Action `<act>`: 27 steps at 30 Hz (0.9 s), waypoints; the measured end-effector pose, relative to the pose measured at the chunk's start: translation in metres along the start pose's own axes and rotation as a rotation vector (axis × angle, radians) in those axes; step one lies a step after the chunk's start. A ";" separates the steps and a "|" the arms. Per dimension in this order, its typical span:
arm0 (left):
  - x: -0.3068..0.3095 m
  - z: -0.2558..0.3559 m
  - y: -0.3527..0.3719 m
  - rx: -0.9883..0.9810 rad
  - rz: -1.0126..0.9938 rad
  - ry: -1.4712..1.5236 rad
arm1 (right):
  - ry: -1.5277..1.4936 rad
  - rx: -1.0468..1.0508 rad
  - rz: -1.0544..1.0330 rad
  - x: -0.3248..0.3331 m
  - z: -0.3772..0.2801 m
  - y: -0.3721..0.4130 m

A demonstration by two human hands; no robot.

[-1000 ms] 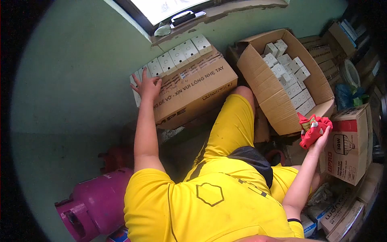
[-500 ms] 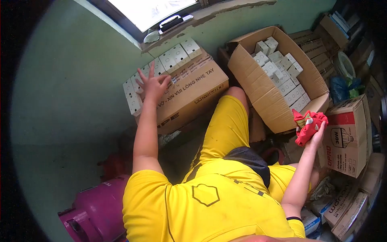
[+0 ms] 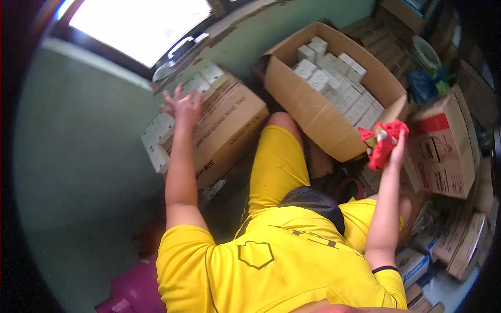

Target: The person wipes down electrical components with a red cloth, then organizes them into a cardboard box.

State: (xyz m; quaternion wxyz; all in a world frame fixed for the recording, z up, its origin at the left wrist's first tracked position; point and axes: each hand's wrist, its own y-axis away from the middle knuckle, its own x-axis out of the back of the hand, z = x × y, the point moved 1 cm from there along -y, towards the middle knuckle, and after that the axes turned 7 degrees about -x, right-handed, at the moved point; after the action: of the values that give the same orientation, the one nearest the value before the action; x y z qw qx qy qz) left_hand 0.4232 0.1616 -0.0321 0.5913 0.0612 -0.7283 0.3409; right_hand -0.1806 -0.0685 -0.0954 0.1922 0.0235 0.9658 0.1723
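Observation:
My left hand is open, its fingers spread over a row of white square boxes with small round marks. They line the wall-side edge of a closed brown carton with printed lettering. Part of the row is hidden behind the hand. On the other side, my right hand grips a crumpled red cloth with pale and greenish patches. This cloth overlaps the near corner of an open carton, where more white boxes are stacked in rows.
A window with a dark frame is above the closed carton. To the right stand a printed bulb carton, a blue plastic bag and flat boxes. A purple gas cylinder is at lower left.
The whole view has shifted, so the cartons appear further left and higher. My left hand's thumb and forefinger, close together before, are now spread apart. My right hand still holds the red cloth.

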 end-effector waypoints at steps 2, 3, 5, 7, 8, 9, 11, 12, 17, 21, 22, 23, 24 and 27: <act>0.020 0.015 -0.012 0.007 -0.065 0.091 | -0.074 -0.055 0.006 0.001 -0.001 0.001; 0.030 0.029 -0.016 0.007 -0.102 0.134 | -0.071 -0.043 0.016 0.005 0.002 -0.003; 0.038 0.062 -0.019 -0.144 -0.041 0.181 | -0.002 0.092 0.082 0.003 0.002 -0.006; 0.039 0.098 -0.030 -0.265 0.023 0.336 | -0.057 0.053 0.106 -0.004 -0.001 -0.003; 0.037 0.121 -0.035 -0.314 0.048 0.470 | -0.081 0.021 0.149 -0.014 -0.010 0.006; 0.035 0.145 -0.037 -0.355 0.070 0.604 | -0.075 0.075 0.114 -0.006 -0.005 -0.004; 0.027 0.207 -0.044 -0.468 0.014 0.775 | -0.082 0.093 0.107 -0.015 -0.017 0.000; 0.023 0.240 -0.045 -0.524 -0.016 0.794 | -0.083 0.098 0.114 -0.014 -0.018 -0.003; -0.012 0.385 -0.064 -0.703 -0.417 0.595 | -0.110 0.171 0.119 -0.009 -0.021 -0.020; -0.099 0.452 -0.072 -0.830 -0.597 0.134 | -0.071 0.130 0.064 -0.013 -0.028 -0.018; -0.120 0.461 -0.076 -0.828 -0.659 0.028 | -0.056 0.129 0.057 -0.015 -0.029 -0.018; -0.134 0.466 -0.082 -0.818 -0.730 -0.076 | -0.033 0.116 0.051 -0.017 -0.032 -0.021; -0.136 0.467 -0.083 -0.823 -0.734 -0.112 | -0.043 0.153 0.031 -0.019 -0.036 -0.021; -0.102 0.469 -0.085 -0.913 -0.770 -0.123 | 0.050 0.164 -0.030 -0.012 -0.035 -0.033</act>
State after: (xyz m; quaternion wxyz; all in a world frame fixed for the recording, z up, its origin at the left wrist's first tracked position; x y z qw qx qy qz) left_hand 0.1107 -0.2017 -0.1204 0.5955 0.0799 -0.7596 -0.2492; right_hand -0.1819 -0.1123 -0.0714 0.1681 0.0202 0.9814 0.0902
